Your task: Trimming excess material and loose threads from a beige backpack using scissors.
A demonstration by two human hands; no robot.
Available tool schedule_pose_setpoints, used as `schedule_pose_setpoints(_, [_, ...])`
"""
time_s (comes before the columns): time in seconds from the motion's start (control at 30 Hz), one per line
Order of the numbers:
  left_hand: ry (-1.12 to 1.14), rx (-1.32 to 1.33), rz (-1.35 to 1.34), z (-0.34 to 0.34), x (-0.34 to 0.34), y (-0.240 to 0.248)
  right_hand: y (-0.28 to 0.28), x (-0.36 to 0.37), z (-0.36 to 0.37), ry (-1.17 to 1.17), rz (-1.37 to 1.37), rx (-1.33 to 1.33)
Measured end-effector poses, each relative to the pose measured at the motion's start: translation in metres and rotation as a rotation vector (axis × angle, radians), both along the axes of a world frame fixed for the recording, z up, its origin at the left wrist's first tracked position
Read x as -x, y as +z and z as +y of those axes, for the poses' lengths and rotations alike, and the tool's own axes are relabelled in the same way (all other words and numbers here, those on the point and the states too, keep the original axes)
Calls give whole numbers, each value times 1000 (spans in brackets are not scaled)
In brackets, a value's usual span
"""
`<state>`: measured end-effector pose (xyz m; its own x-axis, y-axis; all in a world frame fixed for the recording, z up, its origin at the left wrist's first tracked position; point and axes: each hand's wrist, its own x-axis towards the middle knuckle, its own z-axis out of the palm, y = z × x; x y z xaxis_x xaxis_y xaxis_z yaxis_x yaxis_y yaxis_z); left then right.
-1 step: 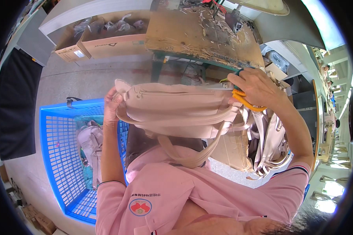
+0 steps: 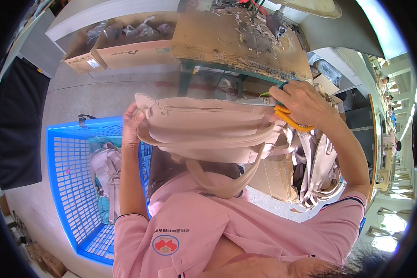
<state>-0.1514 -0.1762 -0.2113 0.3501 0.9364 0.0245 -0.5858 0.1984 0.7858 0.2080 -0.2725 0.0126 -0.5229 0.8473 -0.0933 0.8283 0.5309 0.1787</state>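
L hand (image 2: 131, 124) gripping beige bag (image 2: 204, 125), R hand (image 2: 305, 104) w/ scissors (image 2: 266, 100)

I wear a pink polo shirt (image 2: 264, 238), its soft cloth creased across the front and opening at the neck. My left sleeve (image 2: 129, 224) is short, ending in a dark band edged with a thin pale line; my right sleeve (image 2: 340, 211) is cut and trimmed the same way. Toward the left of my chest sits an oval badge (image 2: 166, 245), blue-rimmed with a red emblem inside, and a row of small dark lettering (image 2: 179, 230) runs just beside its far edge. My left grip (image 2: 133, 123) and right grip (image 2: 302, 103) are bare hands.
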Motion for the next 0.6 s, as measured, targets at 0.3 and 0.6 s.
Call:
schedule_pose_setpoints(0.3, [-18,0,5,0,-4,1,-8,-4,-8,-23,119,45])
schedule_pose_setpoints(0.6, [-23,7,11,-3,-2,6,1,11,-1,-54,94,79])
